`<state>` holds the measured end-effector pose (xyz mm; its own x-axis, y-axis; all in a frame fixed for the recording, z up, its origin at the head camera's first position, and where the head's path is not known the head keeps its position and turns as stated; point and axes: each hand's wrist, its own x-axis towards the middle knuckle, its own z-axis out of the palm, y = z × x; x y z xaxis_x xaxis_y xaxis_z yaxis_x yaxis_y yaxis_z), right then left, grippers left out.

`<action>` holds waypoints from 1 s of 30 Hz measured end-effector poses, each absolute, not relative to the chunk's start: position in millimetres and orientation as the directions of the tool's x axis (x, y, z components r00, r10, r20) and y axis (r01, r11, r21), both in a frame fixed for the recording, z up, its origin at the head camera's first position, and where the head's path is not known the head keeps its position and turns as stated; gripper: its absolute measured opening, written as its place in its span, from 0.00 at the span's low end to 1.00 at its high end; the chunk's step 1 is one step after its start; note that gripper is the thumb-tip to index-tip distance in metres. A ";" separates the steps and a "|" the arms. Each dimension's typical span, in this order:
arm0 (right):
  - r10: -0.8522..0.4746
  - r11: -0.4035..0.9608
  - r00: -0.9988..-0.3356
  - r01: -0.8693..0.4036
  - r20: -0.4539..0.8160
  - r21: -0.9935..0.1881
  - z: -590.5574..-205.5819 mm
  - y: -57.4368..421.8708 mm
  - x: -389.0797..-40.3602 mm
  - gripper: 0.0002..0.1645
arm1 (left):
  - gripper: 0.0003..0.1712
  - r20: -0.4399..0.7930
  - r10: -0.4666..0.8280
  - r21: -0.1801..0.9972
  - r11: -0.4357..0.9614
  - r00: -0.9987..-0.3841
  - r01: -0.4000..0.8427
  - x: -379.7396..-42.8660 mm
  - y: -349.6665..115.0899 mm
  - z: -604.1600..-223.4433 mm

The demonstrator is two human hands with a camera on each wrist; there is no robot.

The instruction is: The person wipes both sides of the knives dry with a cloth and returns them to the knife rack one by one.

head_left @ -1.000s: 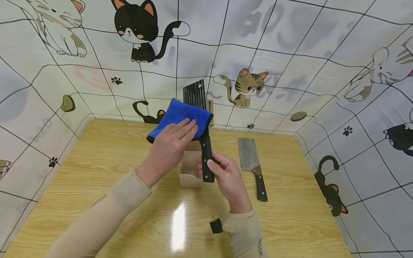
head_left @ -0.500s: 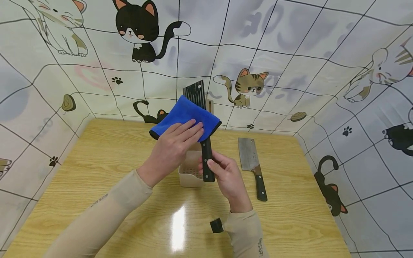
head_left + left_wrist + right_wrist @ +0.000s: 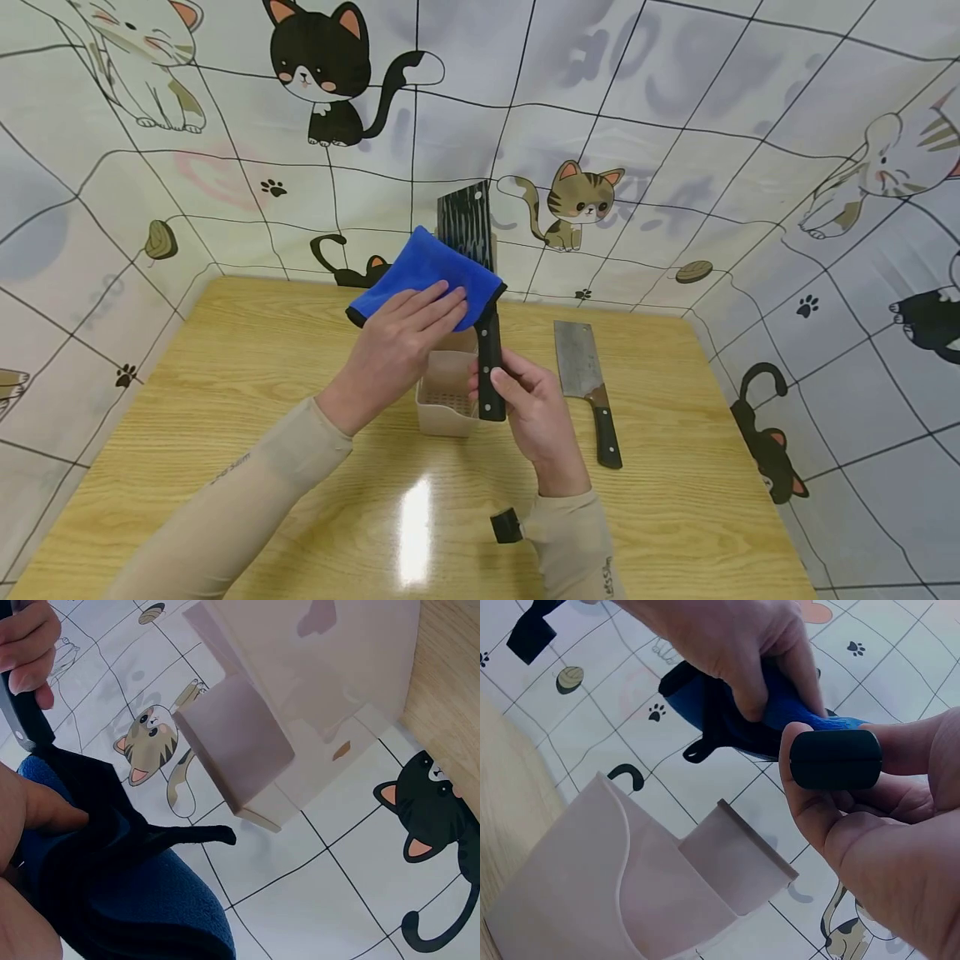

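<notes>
Right hand [image 3: 538, 412] grips the black-handled, striped metal cleaver [image 3: 486, 337], long axis pretty much 12-to-6; left hand [image 3: 401, 337] pinches a black-edged blue fabric cloth [image 3: 431, 265] across it, from 8 o'clock.

Held cleaver [image 3: 488, 342] left of tabletop cleaver [image 3: 580, 367]

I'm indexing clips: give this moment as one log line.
left hand: pinches blue cloth against cleaver blade | right hand: grips cleaver handle | second cleaver, beige holder: on table
</notes>
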<state>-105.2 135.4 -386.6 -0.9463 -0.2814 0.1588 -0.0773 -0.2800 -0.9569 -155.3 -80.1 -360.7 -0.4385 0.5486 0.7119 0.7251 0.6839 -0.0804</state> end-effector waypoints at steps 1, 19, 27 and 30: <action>-0.279 -0.285 -0.947 -0.078 0.161 -0.955 -386.6 135.8 -105.3 0.24 | 0.26 0.713 0.547 -0.078 0.684 -0.439 0.725 -155.6 -80.7 -361.2; -0.318 -0.298 -0.925 -0.108 0.206 -0.949 -386.6 142.3 -105.4 0.25 | 0.23 0.748 0.476 -0.032 0.722 -0.463 0.691 -165.1 -89.3 -361.4; -0.366 -0.278 -0.906 -0.111 0.212 -0.954 -390.1 140.0 -104.7 0.23 | 0.23 0.763 0.432 -0.008 0.751 -0.481 0.661 -174.2 -98.5 -354.5; -0.384 -0.274 -0.899 -0.106 0.209 -0.956 -391.9 139.3 -104.2 0.24 | 0.23 0.768 0.420 -0.007 0.761 -0.483 0.649 -178.7 -102.3 -352.1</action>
<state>-104.2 139.3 -391.9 -0.8994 -0.3836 0.2095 -0.1060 -0.2736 -0.9560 -178.7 -102.3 -352.1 -0.4833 0.4198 0.7682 0.6492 0.7606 -0.0072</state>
